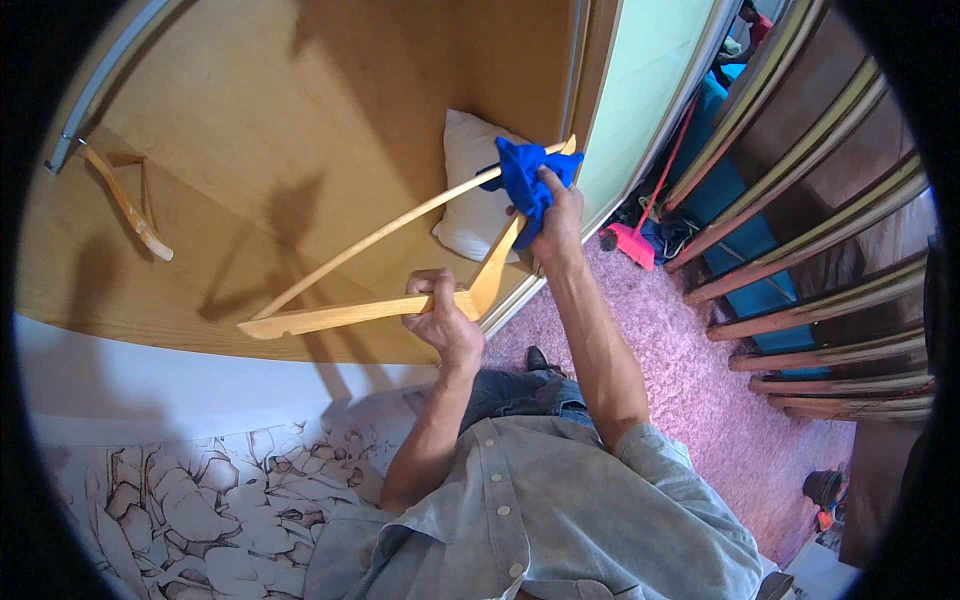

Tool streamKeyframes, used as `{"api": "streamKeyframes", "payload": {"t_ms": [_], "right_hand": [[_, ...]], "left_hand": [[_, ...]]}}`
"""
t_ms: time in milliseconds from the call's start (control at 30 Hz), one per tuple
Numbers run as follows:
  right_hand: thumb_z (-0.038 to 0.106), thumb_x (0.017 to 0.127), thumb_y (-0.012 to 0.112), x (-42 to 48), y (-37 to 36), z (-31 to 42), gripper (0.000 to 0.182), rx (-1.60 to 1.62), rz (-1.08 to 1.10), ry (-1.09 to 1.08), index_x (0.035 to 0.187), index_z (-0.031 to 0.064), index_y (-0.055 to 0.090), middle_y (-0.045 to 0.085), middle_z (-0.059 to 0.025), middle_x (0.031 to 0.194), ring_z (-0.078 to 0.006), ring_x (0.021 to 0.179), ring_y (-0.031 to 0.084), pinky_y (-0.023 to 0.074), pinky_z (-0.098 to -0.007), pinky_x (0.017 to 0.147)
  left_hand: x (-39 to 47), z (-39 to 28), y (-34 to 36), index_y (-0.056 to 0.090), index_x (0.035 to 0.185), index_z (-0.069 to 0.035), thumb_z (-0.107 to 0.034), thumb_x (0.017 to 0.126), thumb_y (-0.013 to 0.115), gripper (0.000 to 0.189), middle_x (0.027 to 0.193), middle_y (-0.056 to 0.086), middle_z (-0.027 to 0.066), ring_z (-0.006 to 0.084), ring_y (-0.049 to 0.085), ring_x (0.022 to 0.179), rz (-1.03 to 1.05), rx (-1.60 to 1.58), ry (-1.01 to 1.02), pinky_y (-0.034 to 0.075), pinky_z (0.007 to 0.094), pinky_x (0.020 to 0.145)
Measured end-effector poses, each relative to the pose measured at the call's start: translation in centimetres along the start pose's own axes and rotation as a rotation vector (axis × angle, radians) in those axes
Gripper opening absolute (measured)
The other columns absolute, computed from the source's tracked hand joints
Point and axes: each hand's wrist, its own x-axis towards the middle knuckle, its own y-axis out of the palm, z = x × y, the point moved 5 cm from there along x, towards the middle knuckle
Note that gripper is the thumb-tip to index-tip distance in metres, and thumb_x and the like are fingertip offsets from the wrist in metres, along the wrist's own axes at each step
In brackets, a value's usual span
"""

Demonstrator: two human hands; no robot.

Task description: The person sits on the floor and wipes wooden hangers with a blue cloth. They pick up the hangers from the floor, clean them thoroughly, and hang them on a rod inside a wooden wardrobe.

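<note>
A wooden clothes hanger [352,315] is held in front of me, inside an open wooden wardrobe. My left hand [448,316] grips it near the middle, where its two arms meet. Towards the hanger's far end, my right hand [556,221] holds a crumpled blue cloth [527,178]. That cloth wraps around the end of the hanger and part of its round trouser bar [382,236]. Folds of fabric hide the right fingertips. The hanger's hook cannot be made out.
Another wooden hanger [124,195] hangs from a metal rail [105,75] at left. Behind the cloth lies a white pillow [469,187]. A pink broom [632,244] rests on the pink carpet [600,285], beside curved slats [810,232]. Part of a person [757,30] shows at top right.
</note>
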Motion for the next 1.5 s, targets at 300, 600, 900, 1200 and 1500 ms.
{"api": "streamKeyframes", "payload": {"t_ms": [300, 600, 900, 1200, 1500], "right_hand": [[0.004, 0.081, 0.061, -10.3, 4.3, -6.7, 0.011, -0.117, 0.03, 0.188, 0.091, 0.0001, 0.059, 0.059, -0.0033, 0.08, -0.0117, 0.071, 0.056, 0.0478, -0.0275, 0.062], [0.007, 0.087, 0.063, -5.7, 4.9, -2.2, 0.008, -0.071, 0.113, -0.047, 0.089, -0.0011, 0.061, 0.062, -0.003, 0.076, -0.0099, 0.062, 0.056, 0.0464, -0.0262, 0.055], [0.028, 0.096, 0.057, -2.4, 4.3, -1.4, 0.027, -0.135, 0.01, -0.177, 0.092, 0.001, 0.057, 0.058, -0.0011, 0.078, -0.01, 0.068, 0.052, 0.0457, -0.0292, 0.061], [0.033, 0.098, 0.053, -4.5, 4.0, -1.7, 0.038, -0.387, -0.002, -0.169, 0.092, -0.0037, 0.058, 0.059, -0.0049, 0.074, -0.011, 0.071, 0.052, 0.0462, -0.0336, 0.065], [0.025, 0.098, 0.053, 3.8, 4.0, 4.2, 0.03, -0.138, -0.055, -0.182, 0.086, -0.001, 0.061, 0.062, -0.0065, 0.071, -0.0131, 0.056, 0.057, 0.0472, -0.0257, 0.05]], "left_hand": [[2.1, -1.3, -0.7, 0.045, 0.066, -0.001, -0.016, 0.095, 0.057, 0.035, 0.065, 0.047, 0.005, 0.0163, 0.048, 0.06, 0.059, 0.393, 0.39, 0.037, 0.0321, 0.055], [2.8, -2.0, -0.4, 0.05, 0.071, -0.01, -0.018, 0.091, 0.059, 0.024, 0.065, 0.05, 0.0021, 0.0158, 0.05, 0.063, 0.025, -0.192, -0.14, 0.045, 0.0332, 0.063], [2.3, 1.2, -0.1, 0.048, 0.076, -0.011, -0.023, 0.093, 0.057, 0.024, 0.067, 0.047, 0.0003, 0.0176, 0.053, 0.069, -0.04, -0.399, -0.434, 0.047, 0.0368, 0.071], [1.7, 1.4, -0.4, 0.048, 0.076, -0.014, -0.023, 0.094, 0.056, 0.022, 0.066, 0.048, -0.0014, 0.0157, 0.053, 0.068, 0.078, -0.516, -0.439, 0.045, 0.0333, 0.072], [0.5, 0.5, 0.7, 0.046, 0.074, -0.013, -0.019, 0.094, 0.055, 0.023, 0.066, 0.046, -0.0006, 0.0171, 0.053, 0.067, 0.06, -0.468, -0.493, 0.047, 0.0407, 0.077]]}}
